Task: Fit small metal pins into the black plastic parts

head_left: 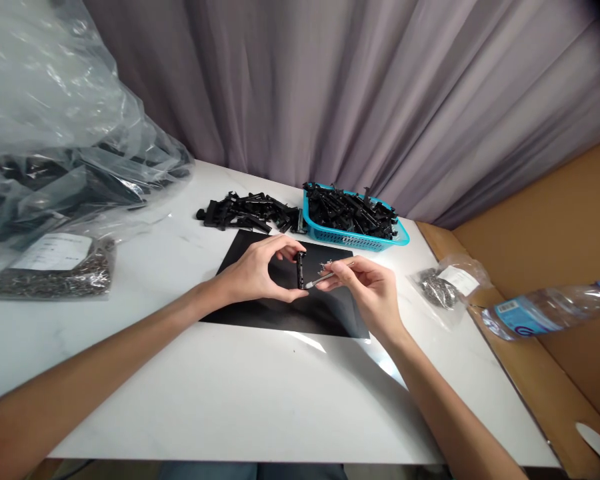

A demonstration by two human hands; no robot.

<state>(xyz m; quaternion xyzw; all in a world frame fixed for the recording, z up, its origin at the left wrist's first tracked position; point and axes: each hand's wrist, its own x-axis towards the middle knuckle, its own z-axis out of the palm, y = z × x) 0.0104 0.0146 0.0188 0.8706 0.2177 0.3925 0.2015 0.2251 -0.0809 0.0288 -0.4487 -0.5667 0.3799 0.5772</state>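
Centrally: one black plastic part, small and narrow, held upright just above the black mat. Left hand is clamped on it, thumb below and fingers curled over the top. Right hand is pinched around a thin metal tool, whose tip meets the lower end of the part. The hands sit close together, joined only through part and tool.

Mat: lies flat on the white table.

Behind the mat: a loose pile of black parts; just beside it, a blue basket heaped with more.

Left: a large clear plastic bag of dark pieces; a labelled bag of small metal pieces.

Right: a smaller bag of metal pieces; a plastic bottle lying on brown cardboard.

Backdrop: a grey curtain.
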